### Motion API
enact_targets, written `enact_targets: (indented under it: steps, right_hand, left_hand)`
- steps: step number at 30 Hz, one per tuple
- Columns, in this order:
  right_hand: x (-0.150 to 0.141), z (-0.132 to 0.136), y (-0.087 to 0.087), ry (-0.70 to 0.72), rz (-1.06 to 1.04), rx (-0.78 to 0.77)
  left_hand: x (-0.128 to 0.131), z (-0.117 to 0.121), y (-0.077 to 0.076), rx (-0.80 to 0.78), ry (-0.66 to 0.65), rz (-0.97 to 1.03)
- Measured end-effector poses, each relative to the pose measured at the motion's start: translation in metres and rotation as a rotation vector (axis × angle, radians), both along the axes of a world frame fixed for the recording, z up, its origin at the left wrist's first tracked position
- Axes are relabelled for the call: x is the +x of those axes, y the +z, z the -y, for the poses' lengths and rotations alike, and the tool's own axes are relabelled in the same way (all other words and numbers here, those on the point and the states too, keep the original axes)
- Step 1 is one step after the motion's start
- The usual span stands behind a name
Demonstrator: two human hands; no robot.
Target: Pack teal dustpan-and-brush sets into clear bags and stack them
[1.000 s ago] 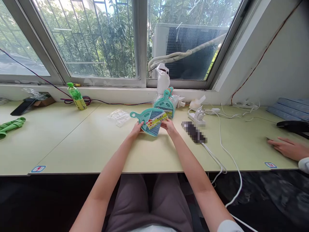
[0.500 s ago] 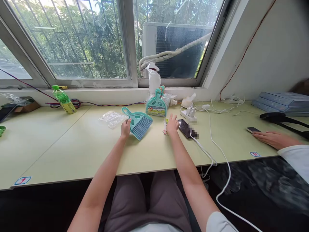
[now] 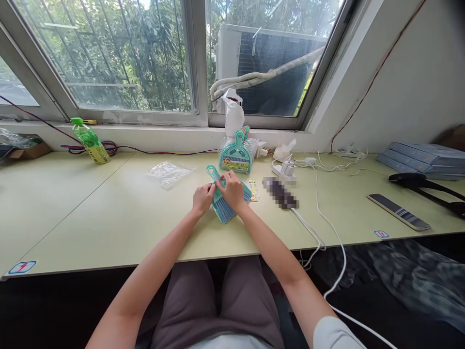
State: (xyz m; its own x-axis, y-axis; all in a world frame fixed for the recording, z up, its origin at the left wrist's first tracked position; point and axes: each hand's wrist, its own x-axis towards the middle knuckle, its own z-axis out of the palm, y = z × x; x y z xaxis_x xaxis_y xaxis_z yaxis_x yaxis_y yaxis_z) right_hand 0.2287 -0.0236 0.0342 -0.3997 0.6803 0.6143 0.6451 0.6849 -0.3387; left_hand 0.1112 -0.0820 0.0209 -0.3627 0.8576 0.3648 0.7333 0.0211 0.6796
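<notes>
In front of me is a teal mini dustpan and brush set (image 3: 224,212), its blue-grey bristles pointing toward the desk's front edge. My left hand (image 3: 203,198) is closed on the set's left edge. My right hand (image 3: 233,190) lies over its upper middle, thumb and fingers closed on it near the handle and hiding that part. Just right of this hand a small yellow-and-white printed card (image 3: 254,190) lies flat on the desk. Behind the hands stands a stack of similar dustpan sets (image 3: 236,157) in clear plastic, with a printed label.
Crumpled clear plastic (image 3: 169,173) lies to the left. A green-capped bottle (image 3: 90,141) leans near the sill. On the right are a blurred dark phone (image 3: 280,193) with a white cable, a power strip (image 3: 284,170), another phone (image 3: 398,212) and stacked blue boxes (image 3: 421,157).
My right hand has left the printed card and moved left onto the dustpan set. The set has shifted right and nearer. The other person's hand at the right has gone from view.
</notes>
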Motion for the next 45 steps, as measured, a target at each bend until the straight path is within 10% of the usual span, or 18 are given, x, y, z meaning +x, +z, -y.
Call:
enact_targets:
  steps: [25, 45]
  right_hand:
    - [-0.002, -0.005, 0.007, 0.145, -0.025, -0.111]
    - [-0.001, -0.009, 0.007, 0.083, -0.285, -0.383]
  left_hand:
    - [0.002, 0.015, 0.009, 0.208, 0.185, -0.024]
    - [-0.015, 0.007, 0.012, 0.213, -0.095, 0.091]
